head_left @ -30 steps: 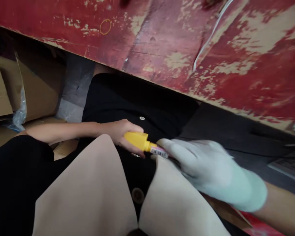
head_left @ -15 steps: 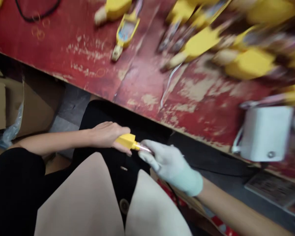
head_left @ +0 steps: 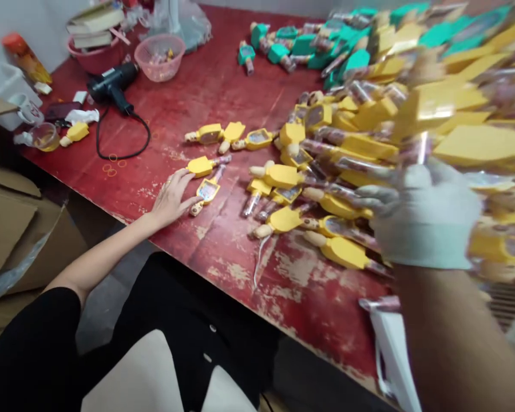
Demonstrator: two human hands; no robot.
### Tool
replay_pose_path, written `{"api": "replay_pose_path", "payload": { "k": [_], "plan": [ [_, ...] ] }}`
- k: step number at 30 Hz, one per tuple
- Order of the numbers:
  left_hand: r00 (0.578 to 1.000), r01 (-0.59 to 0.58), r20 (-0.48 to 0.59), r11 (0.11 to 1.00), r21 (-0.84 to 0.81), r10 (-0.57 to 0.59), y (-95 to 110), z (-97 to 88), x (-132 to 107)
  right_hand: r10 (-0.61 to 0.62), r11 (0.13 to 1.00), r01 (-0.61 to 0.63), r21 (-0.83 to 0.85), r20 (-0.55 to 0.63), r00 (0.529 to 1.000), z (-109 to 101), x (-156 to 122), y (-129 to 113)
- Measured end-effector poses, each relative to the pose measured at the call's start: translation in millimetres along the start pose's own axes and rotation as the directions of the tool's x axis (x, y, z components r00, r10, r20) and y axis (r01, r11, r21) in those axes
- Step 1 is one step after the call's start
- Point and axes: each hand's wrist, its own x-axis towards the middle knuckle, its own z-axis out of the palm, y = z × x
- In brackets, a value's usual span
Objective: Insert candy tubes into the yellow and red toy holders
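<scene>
My bare left hand (head_left: 171, 197) rests low over the red table, fingers stretched and apart. Its fingertips are at a yellow toy wand (head_left: 199, 166) with a beige head, and the thumb is by a second wand (head_left: 207, 190) whose windowed side faces up. My right hand (head_left: 424, 212), in a white glove, is blurred above the big pile at the right. It grips the clear tube handle of a yellow toy wand (head_left: 433, 106), held upright with the yellow body above the fist. Part of the pile (head_left: 347, 200) is hidden behind this hand and forearm.
Teal wands (head_left: 304, 44) lie at the back. A black heat gun (head_left: 114, 86), its cord looping on the table, lies near pink baskets (head_left: 159, 63) at the left. A white box-like device (head_left: 392, 349) hangs at the front edge; a cardboard box (head_left: 26, 229) stands lower left.
My hands have parted from the wand held between them over my lap. The right has carried a wand up and right over the pile; the left has moved onto the table.
</scene>
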Motion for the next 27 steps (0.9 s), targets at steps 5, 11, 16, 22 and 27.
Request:
{"api": "replay_pose_path", "payload": {
  "k": [5,11,16,22,27],
  "plan": [
    [0.991,0.105,-0.090,0.992,0.074,-0.098,-52.4,6.6,89.9,0.144,0.987,-0.153,-0.044,-0.160,0.977,23.9,-8.3,-4.5],
    [0.991,0.133,-0.015,0.991,0.025,-0.133,-83.6,40.4,191.9,-0.096,0.890,0.118,-0.441,0.072,0.993,70.0,-40.9,15.6],
    [0.917,0.248,-0.213,0.901,-0.357,-0.337,-90.1,53.6,187.4,-0.095,0.693,0.330,-0.641,0.373,0.923,117.8,-42.7,17.4],
    [0.819,0.112,-0.323,0.684,-0.721,-0.474,-63.3,32.2,80.3,-0.072,0.719,0.220,-0.659,0.244,0.967,147.9,-1.9,13.2],
    [0.814,0.119,-0.333,0.698,-0.706,-0.475,-28.4,43.9,28.8,0.047,0.686,0.138,-0.714,0.233,0.971,160.1,27.7,13.4]
  ]
}}
